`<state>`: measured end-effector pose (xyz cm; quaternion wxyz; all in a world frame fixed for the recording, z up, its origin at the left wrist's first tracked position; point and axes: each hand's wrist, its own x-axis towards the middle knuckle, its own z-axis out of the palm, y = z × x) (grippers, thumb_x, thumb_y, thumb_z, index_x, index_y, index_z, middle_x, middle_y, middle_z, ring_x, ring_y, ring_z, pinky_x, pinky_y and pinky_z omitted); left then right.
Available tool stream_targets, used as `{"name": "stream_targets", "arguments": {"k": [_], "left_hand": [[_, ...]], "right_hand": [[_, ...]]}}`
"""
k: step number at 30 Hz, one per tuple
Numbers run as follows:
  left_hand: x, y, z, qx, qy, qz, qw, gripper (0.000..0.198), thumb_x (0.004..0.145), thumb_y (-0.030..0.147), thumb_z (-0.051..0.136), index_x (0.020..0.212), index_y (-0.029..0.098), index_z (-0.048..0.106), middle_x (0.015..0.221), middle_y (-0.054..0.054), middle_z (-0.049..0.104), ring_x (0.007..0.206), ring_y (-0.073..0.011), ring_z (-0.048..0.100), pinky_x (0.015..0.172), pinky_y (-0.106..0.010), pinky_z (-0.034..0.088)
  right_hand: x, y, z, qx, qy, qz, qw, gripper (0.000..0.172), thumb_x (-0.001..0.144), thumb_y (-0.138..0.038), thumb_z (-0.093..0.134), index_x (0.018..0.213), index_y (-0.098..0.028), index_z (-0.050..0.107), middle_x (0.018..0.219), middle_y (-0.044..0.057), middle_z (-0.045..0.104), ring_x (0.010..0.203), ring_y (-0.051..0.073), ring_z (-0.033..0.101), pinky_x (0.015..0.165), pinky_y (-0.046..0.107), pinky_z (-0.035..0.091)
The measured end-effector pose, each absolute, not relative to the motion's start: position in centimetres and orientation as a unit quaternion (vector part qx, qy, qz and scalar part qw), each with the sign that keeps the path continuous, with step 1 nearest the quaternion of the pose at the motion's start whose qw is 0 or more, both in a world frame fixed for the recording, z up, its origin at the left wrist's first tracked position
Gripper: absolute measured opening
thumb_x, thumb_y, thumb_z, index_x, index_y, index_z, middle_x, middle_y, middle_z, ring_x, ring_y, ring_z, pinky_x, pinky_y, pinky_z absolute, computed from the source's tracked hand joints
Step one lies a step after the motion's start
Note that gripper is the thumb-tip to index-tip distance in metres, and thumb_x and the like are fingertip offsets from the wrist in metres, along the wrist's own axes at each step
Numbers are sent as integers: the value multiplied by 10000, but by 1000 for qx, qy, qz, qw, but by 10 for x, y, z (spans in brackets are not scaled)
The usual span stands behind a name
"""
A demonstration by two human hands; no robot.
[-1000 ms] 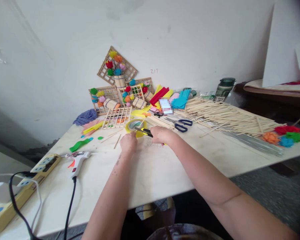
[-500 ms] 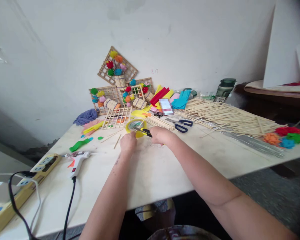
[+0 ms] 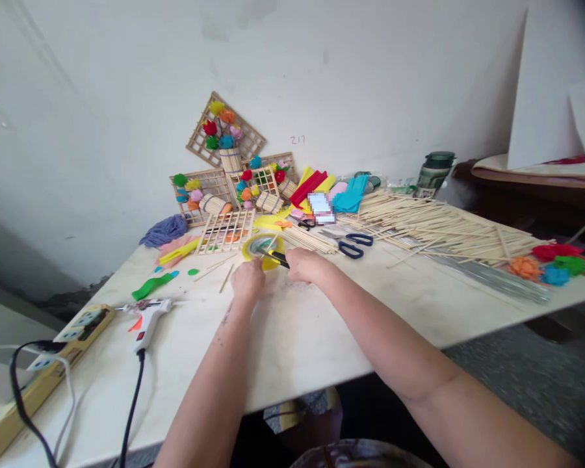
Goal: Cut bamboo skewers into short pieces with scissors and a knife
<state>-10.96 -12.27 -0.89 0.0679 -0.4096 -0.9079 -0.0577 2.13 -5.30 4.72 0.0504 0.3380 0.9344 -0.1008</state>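
My right hand [image 3: 306,266] is wrapped round a yellow-and-black utility knife [image 3: 279,258], its blade pointing left toward my left hand. The fingers of my left hand [image 3: 248,279] are closed on a thin wooden stick [image 3: 272,242], which slants up over a roll of tape [image 3: 248,248] lying on the table. The blade meets the stick close to my left fingertips; whether it has cut in is too small to see. Short stick pieces [image 3: 226,278] lie just left of my left hand.
Scissors [image 3: 353,246] and a large pile of sticks [image 3: 433,224] lie to the right. Stick lattices with coloured flowers [image 3: 224,130] lean against the wall. At left are a glue gun [image 3: 149,318] with its cord and a power strip [image 3: 43,370]. A green bottle [image 3: 435,174] stands behind.
The whole view has shifted slightly. Both hands keep their grips, with the knife still against the stick; no object has visibly been let go.
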Motion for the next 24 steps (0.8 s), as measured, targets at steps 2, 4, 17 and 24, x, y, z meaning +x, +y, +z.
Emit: {"name": "stream_targets", "arguments": {"k": [2, 4, 17, 24], "left_hand": [[-110, -124, -9, -408, -908, -67, 66, 368, 847, 324, 267, 963, 224, 601, 873, -104, 641, 846, -221, 595, 680, -315, 435], [-113, -124, -11, -409, -907, -84, 58, 372, 845, 340, 267, 969, 234, 602, 881, -99, 644, 848, -222, 595, 678, -315, 434], [-111, -122, -11, -398, -911, -101, 32, 352, 836, 312, 292, 1006, 239, 592, 903, -88, 648, 860, -215, 595, 677, -305, 432], [-113, -121, -13, -410, -905, -103, 45, 350, 830, 306, 292, 979, 227, 598, 888, -98, 650, 844, -220, 597, 669, -311, 436]], "right_hand": [[20, -53, 46, 339, 933, -106, 51, 387, 646, -178, 564, 1032, -146, 567, 904, 119, 654, 716, 217, 632, 609, 286, 485], [25, -50, 48, 340, 928, -128, 80, 384, 662, -178, 548, 1045, -146, 556, 851, 104, 661, 606, 197, 628, 556, 290, 486], [24, -54, 45, 335, 934, -116, 45, 389, 653, -219, 575, 1037, -158, 562, 909, 111, 652, 793, 233, 624, 633, 301, 485], [27, -52, 51, 344, 927, -125, 80, 326, 666, -205, 557, 984, -144, 584, 847, 108, 662, 684, 214, 636, 607, 291, 485]]}}
